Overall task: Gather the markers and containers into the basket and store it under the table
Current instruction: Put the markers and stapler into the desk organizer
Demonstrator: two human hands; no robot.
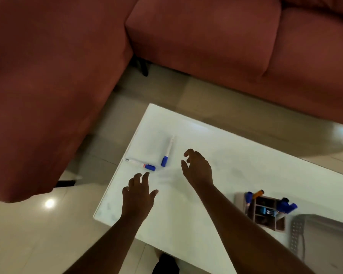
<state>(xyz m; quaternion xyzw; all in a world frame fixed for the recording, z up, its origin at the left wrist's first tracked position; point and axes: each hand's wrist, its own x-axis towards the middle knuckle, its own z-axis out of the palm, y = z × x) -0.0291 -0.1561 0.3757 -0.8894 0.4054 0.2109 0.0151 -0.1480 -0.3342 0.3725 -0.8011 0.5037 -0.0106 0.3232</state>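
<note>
Our spread, empty left hand (pixel 138 194) and right hand (pixel 197 167) flank two light, rigid white blue-capped markers (pixel 167 152) on the glossy white desk (pixel 236 155); we'd pinch mid-barrel, lest they roll

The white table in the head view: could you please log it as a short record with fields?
surface: white table
loose markers: two blue-capped markers lying near the far left corner
organiser: divided container holding markers, right side
basket: grey basket, near right edge
left hand: open, empty
right hand: open, empty

empty hands (pixel 139 191) nr markers (pixel 166 152), white table (pixel 236 155)
</note>
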